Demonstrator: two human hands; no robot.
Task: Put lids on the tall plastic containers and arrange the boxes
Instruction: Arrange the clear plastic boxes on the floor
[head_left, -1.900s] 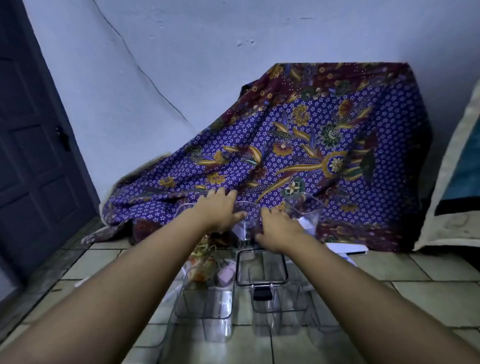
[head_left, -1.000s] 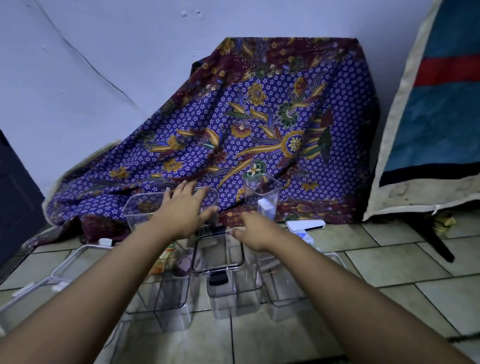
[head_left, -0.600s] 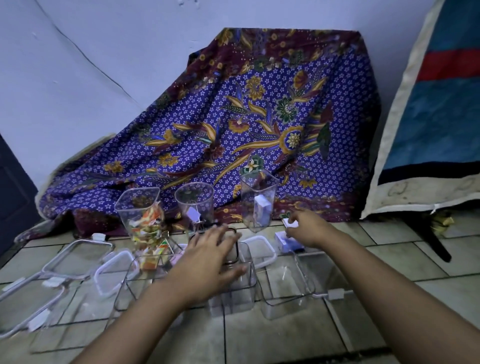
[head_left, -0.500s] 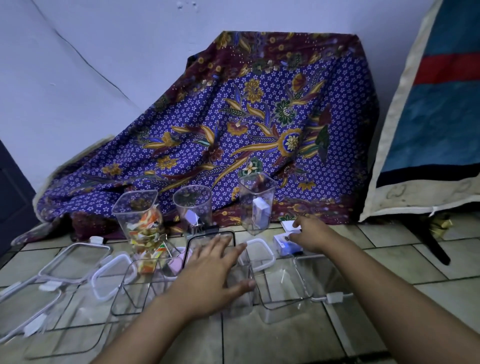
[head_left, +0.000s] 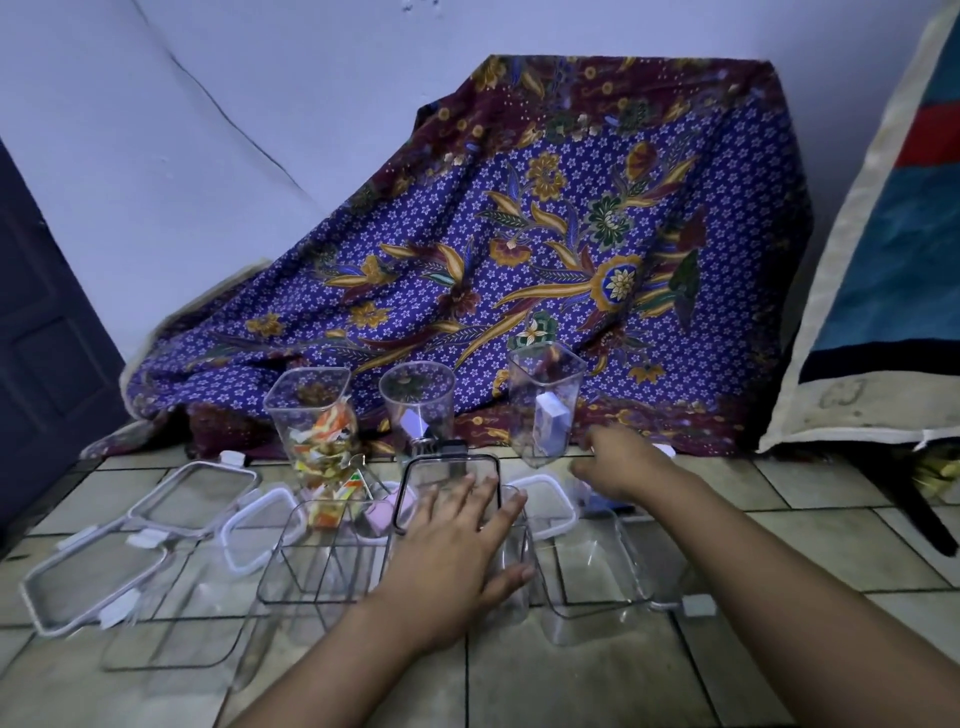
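Note:
Three tall clear containers stand open-topped before the cloth: a square container (head_left: 311, 415) with colourful sachets, a round container (head_left: 415, 397), and a third tall container (head_left: 545, 405) holding a small white box. My left hand (head_left: 457, 551) lies flat, fingers straight, on a black-rimmed lid (head_left: 447, 470) that sits on a clear container in front. My right hand (head_left: 618, 462) reaches to the floor at the foot of the third tall container, blurred, fingers bent over a small box mostly hidden beneath it.
White-rimmed lids lie on the tiled floor: two large lids (head_left: 195, 493) (head_left: 88, 582) at the left and two smaller lids (head_left: 254, 530) (head_left: 548, 504). Clear boxes (head_left: 317, 551) (head_left: 592, 571) flank my left hand. Patterned cloth (head_left: 519, 260) behind, a mattress (head_left: 883, 286) at right.
My left hand came back from the rear containers onto the black-rimmed lid. My right hand moved right and forward to the small box by the right tall container.

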